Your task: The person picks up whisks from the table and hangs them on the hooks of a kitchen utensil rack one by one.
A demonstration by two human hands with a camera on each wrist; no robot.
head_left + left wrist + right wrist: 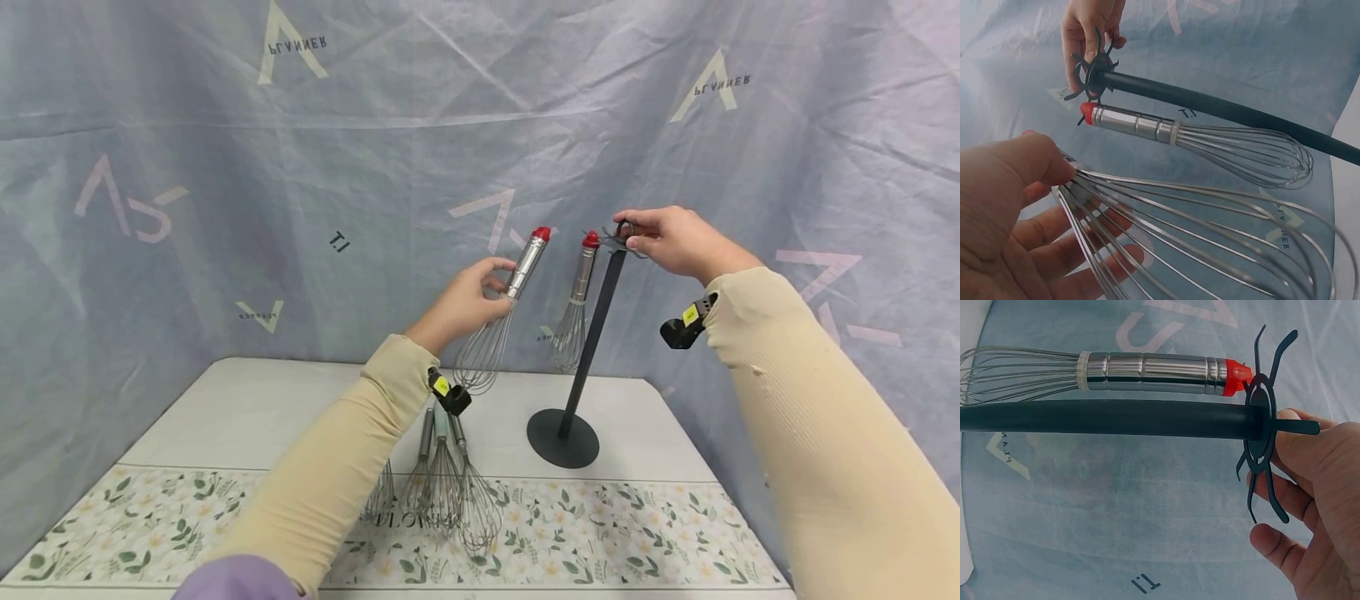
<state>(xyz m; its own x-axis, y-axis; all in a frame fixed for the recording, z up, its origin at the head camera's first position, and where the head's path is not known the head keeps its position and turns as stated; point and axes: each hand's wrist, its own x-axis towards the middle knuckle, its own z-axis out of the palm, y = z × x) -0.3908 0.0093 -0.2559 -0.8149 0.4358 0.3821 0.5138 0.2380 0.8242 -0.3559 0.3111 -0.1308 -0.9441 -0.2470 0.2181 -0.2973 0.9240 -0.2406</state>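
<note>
My left hand (474, 296) grips a metal balloon whisk (527, 265) where its handle meets the wires; its red end cap points up. To the right, a dark utensil stand (595, 342) rises from a round base, with a rotating ring of hooks (1261, 422) on top. A second red-capped whisk (1134, 122) hangs from one hook, handle up, beside the pole. At the very top of the stand, my right hand (678, 237) pinches the small loop above the hooks. The hooks facing my right hand hold nothing in the right wrist view.
Several more whisks (442, 475) lie on the white table (277, 408), partly behind my left forearm. A floral strip (600, 533) runs along the table's front. Grey-blue cloth (375, 208) hangs behind and at both sides.
</note>
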